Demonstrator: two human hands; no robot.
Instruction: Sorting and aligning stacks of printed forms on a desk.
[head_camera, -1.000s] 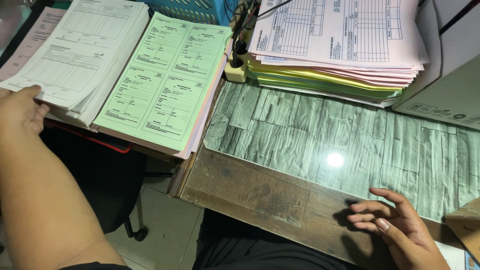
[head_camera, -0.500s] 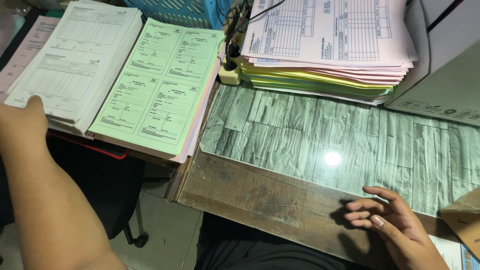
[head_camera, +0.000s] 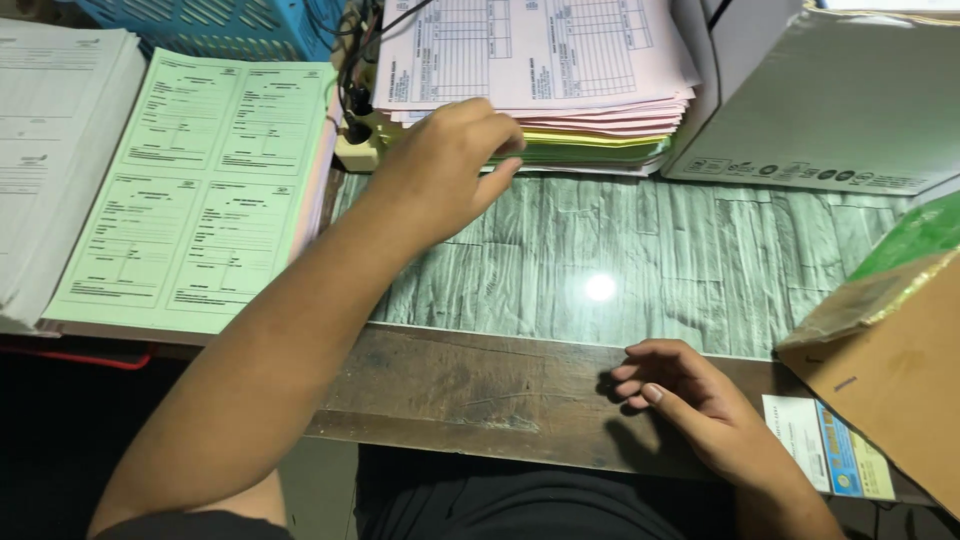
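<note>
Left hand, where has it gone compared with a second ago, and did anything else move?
The left hand left the white paper stack at the far left and swung right across the green forms; its fingers now touch the edge of the pink and yellow paper pile. The right hand stayed resting on the desk edge, empty.

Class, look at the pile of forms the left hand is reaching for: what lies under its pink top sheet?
Under the pink top sheet, more pink, then yellow and green sheet edges show; their faces are covered. The left hand hides the pile's left corner.

Grey box (head_camera: 800, 110), brown carton (head_camera: 890, 350) right
</note>
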